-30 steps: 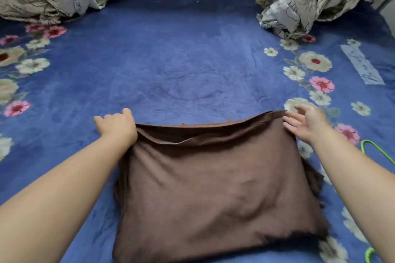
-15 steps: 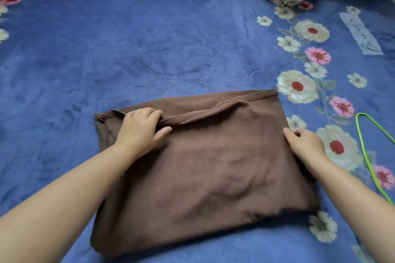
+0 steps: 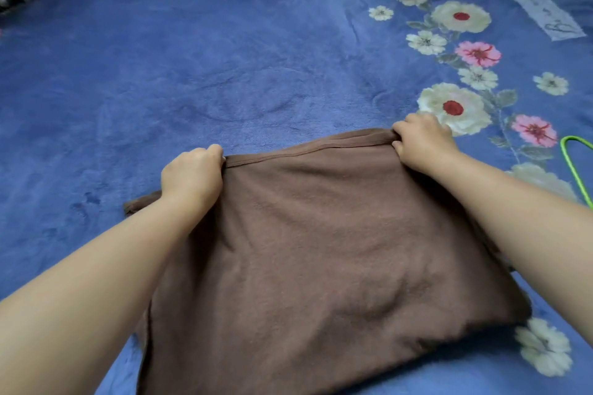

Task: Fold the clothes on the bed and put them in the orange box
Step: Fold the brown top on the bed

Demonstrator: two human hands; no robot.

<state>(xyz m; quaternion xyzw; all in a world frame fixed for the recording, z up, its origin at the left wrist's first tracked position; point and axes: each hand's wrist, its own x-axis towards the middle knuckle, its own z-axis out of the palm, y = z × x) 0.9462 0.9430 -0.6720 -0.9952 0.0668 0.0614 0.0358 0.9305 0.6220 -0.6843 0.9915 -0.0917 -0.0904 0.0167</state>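
Both hands, the left [image 3: 192,175] and right [image 3: 422,143], had shifted to pinch the garment's [image 3: 321,250] far hem corners, likely readying another fold on the bed [image 3: 224,58].

Both our bare forearms reach forward from the near corners and angle inward, so the hands sit closer together than the elbows. Our left hand [image 3: 192,174] is knuckles-up, fingers curled under and thumb tucked toward the right, clamping a brown cloth [image 3: 321,250] at its far hem. Our right hand [image 3: 422,143] sits a little farther ahead than the left, back of the hand showing, fingers bent down and pinching the same hem at its other end. Both wrists run straight from the forearms, and the two hands are well apart.
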